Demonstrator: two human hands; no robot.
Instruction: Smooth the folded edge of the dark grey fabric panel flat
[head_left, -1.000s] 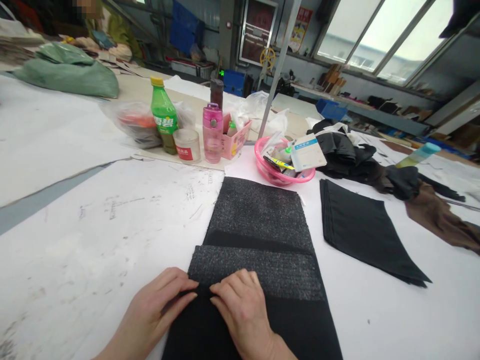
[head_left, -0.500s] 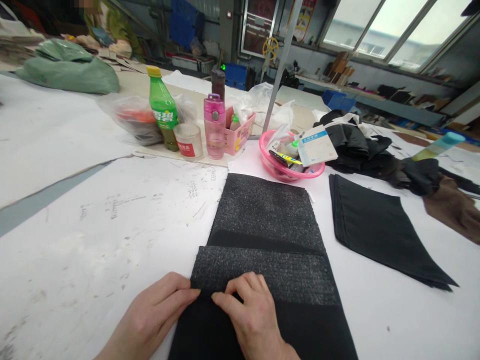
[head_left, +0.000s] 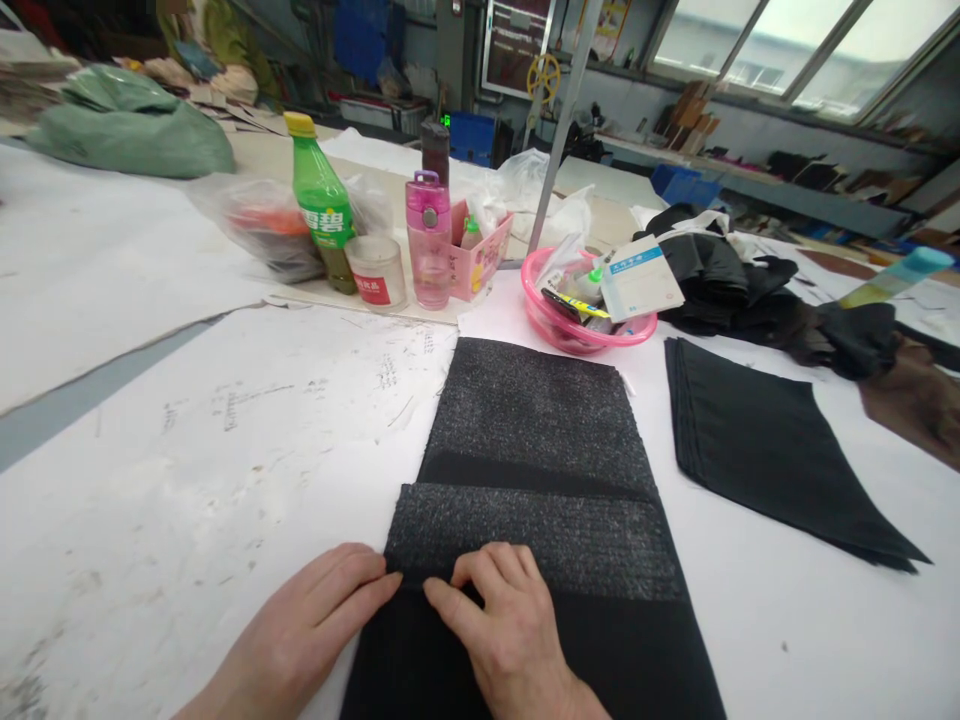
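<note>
Black fabric pieces [head_left: 600, 650] lie stacked in front of me, running away across the table. A speckled grey-black strip [head_left: 547, 535] crosses the upper piece, and a larger speckled area [head_left: 540, 410] shows beyond it. At the left edge, my left hand [head_left: 315, 620] pinches the fabric, thumb on top at the strip's lower border. Just to its right, my right hand [head_left: 510, 620] is closed on the same border, its thumb and curled fingers gripping the cloth. The fingertips of the two hands are a small gap apart. What lies under the right palm is hidden.
A pink basin [head_left: 555, 325] of small items stands beyond the fabric, beside a metal pole [head_left: 562, 130]. Left of it are a pink bottle [head_left: 429, 245] and a green bottle [head_left: 319, 205]. More folded black fabric [head_left: 765, 450] lies to the right.
The view has shifted slightly, so the table items appear a little higher. Both hands keep nearly the same place and hold on the fabric.
</note>
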